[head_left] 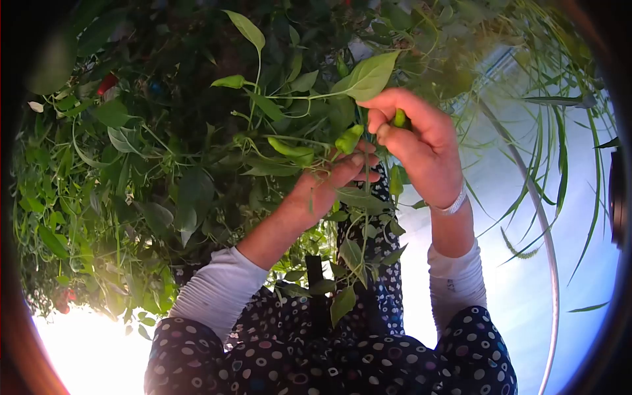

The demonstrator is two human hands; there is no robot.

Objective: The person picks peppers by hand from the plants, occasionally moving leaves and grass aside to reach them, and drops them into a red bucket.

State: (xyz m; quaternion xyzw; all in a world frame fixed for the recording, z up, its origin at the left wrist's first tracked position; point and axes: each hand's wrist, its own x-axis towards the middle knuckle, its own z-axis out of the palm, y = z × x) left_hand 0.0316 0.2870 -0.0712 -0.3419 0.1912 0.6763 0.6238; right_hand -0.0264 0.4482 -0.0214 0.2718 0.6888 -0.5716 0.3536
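Note:
My right hand is closed, thumb and forefinger pinched together, with a small green pepper showing inside the curled fingers. My left hand is beside it, lower and to the left, its fingers bent around a leafy pepper plant stem; leaves partly hide the grip. Just above the left thumb hangs another green pepper. A longer green pepper is left of that, over the left wrist. Farther up, a pale green pepper points left on its stalk. A broad leaf touches the right fingertips.
Dense pepper foliage fills the left side, with a red pepper at upper left. On the right, a pale hose curves down past long grass blades over a light ground sheet.

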